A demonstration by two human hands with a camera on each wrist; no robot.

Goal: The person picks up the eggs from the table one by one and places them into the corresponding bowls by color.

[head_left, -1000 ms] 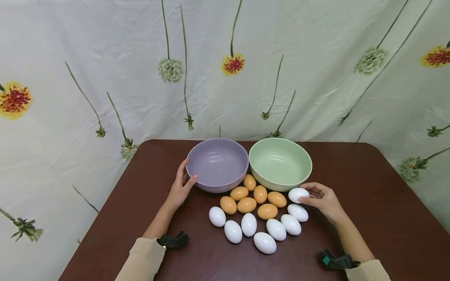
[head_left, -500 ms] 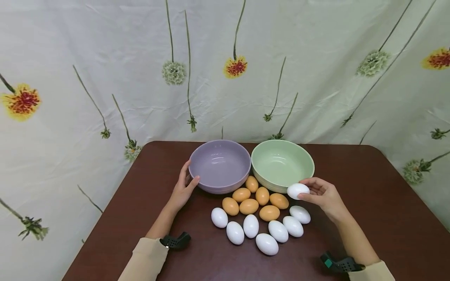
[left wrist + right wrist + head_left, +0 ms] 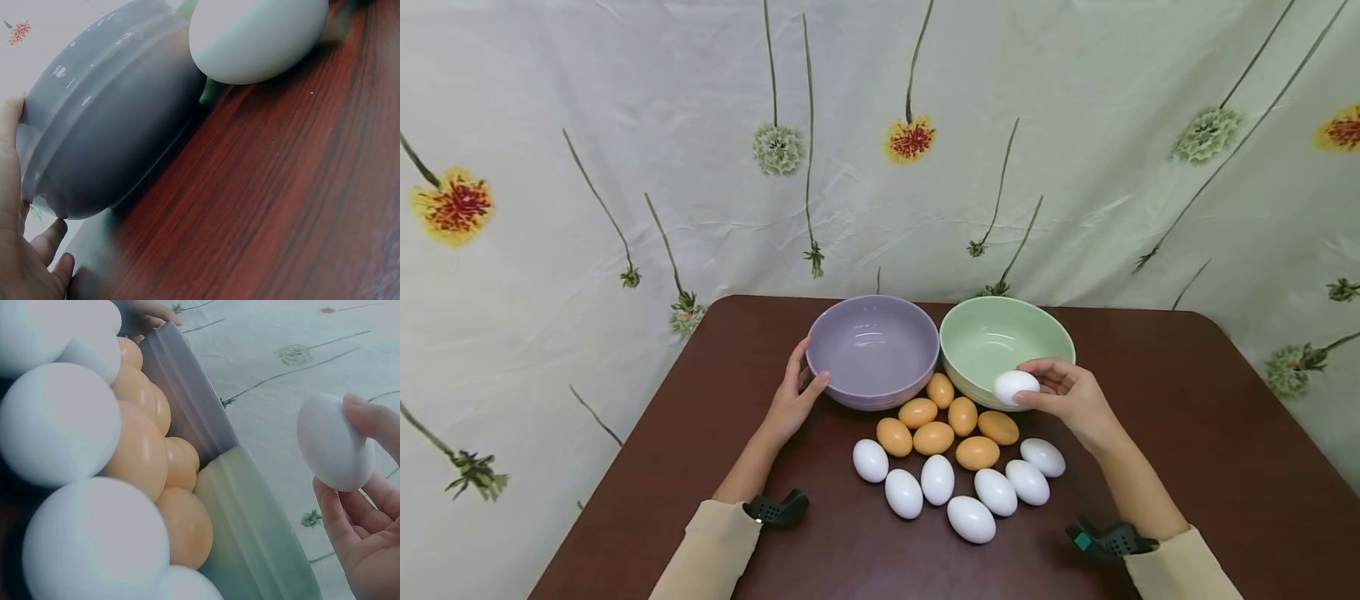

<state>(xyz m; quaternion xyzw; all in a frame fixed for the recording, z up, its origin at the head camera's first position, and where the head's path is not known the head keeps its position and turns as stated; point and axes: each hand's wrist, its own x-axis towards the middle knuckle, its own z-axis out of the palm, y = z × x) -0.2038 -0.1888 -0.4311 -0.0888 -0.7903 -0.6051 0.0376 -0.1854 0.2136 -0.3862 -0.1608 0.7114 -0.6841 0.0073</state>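
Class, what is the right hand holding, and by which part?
The right hand pinches a white egg by its palm-side half, leaving the opposite end uncovered.

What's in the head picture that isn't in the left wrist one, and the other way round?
Only head: the right hand with its pinched white egg, and the insides of the purple bowl and green bowl.

Only left wrist: clear wood grain in the tabletop.

Both: the left hand touching the purple bowl, an unheld white egg, and flowered cloth.
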